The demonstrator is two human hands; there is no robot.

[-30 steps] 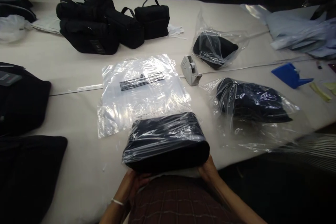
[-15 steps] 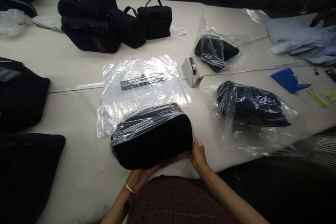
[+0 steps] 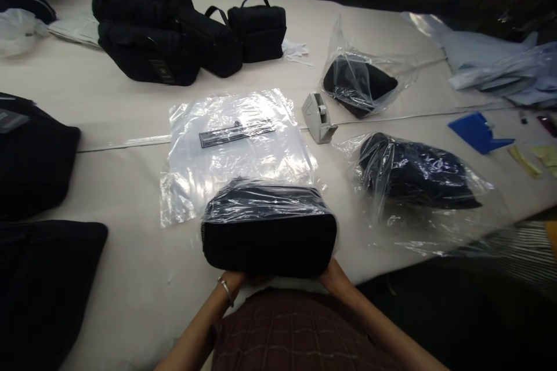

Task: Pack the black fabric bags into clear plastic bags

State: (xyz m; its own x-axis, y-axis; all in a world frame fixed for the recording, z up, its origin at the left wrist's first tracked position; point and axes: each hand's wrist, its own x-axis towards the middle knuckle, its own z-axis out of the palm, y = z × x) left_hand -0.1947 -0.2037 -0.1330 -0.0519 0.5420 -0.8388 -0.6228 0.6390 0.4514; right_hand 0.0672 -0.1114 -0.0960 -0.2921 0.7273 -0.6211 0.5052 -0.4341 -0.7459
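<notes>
A black bag (image 3: 270, 243) with clear plastic (image 3: 265, 200) drawn over its far side is right in front of me, at the table's near edge. My left hand (image 3: 234, 283) supports it from below on the left, its fingers hidden beneath. At the lower right corner, my right hand (image 3: 333, 275) holds the bag too, and most of its fingers are out of sight behind it. Just beyond the bag lies a stack of flat clear plastic bags (image 3: 235, 153) with a printed black strip.
A tape dispenser (image 3: 319, 119) and a blue one (image 3: 478, 132) stand to the right. Two plastic-wrapped black items (image 3: 418, 171) lie there too. Several black bags (image 3: 152, 46) are at the back left, with more black pieces (image 3: 35, 156) along the left side.
The black bag has shifted right and turned, so its long side now runs level in front of me. Both hands have moved with it, further underneath.
</notes>
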